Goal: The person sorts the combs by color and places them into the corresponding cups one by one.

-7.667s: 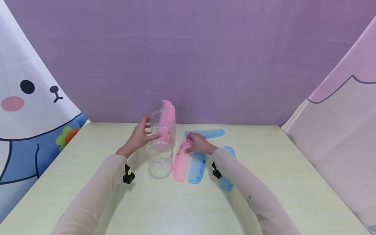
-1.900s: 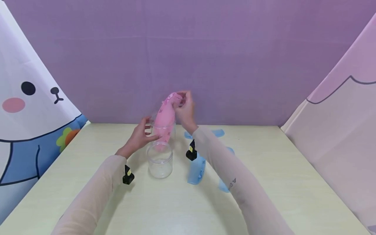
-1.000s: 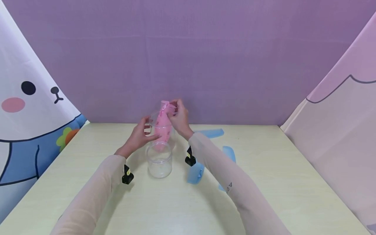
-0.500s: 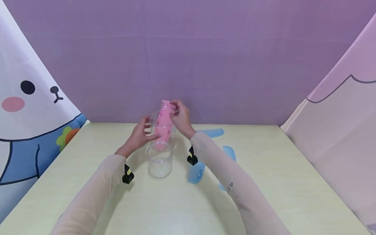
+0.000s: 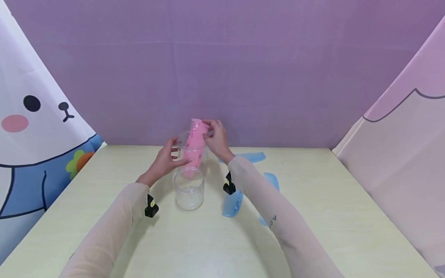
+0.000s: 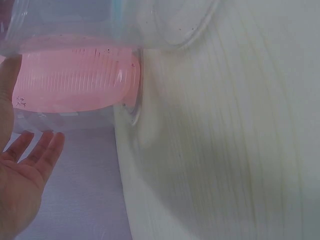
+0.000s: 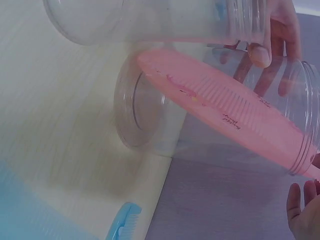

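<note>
My left hand grips the side of the rear clear jar, thumb in front and fingers behind. Inside this jar stand pink combs, their upper ends sticking out above the rim. With thumb and fingertips, my right hand pinches the upper end of one pink comb at the jar's mouth. The right wrist view shows a pink comb slanting through the jar, its lower end near the base. Directly in front stands a second clear jar with nothing inside.
Several blue combs lie on the table to the right: one under my right forearm, a blue comb beyond the sleeve, and another blue comb near the back edge. A purple backdrop rises behind the table.
My right hand picked a pink comb off the table, carried it to the rear jar and lowered it in beside another. Lately it has shifted slightly right. My left hand has stayed on the jar.
</note>
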A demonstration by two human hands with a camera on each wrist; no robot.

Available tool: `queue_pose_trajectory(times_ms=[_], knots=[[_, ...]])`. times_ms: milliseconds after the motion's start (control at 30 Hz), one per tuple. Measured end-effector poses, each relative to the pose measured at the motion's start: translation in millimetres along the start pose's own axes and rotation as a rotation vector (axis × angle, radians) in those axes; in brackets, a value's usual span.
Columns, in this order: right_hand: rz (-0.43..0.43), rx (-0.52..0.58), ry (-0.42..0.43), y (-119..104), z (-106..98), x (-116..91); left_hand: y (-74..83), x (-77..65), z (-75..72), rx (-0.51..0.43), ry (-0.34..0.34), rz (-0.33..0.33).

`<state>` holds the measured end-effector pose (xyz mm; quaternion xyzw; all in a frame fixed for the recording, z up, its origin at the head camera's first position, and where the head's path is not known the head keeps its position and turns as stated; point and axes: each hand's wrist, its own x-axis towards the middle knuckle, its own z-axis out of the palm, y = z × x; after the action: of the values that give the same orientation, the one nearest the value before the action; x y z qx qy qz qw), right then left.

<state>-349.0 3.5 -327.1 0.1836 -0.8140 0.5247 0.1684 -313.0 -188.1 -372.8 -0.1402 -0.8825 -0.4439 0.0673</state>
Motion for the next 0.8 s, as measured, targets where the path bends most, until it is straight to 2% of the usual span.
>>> queue_pose_trajectory(times_ms=[200,367,500,800], knots=[[-0.003,0.008,-0.051,1,-5,-1,-0.4,0.5,0.5,0.018,-0.007,-0.022],[0.007,0.037,-0.115,1,-13,-2,-1.2,1.2,-1.1,0.026,-0.017,-0.018],[0.002,0.07,-0.126,3,-23,-2,-1.1,0.6,-3.5,0.038,-0.027,-0.001],[0.011,0.071,-0.152,15,-47,-6,-10.1,-14.8,-18.2,0.069,-0.014,0.053]])
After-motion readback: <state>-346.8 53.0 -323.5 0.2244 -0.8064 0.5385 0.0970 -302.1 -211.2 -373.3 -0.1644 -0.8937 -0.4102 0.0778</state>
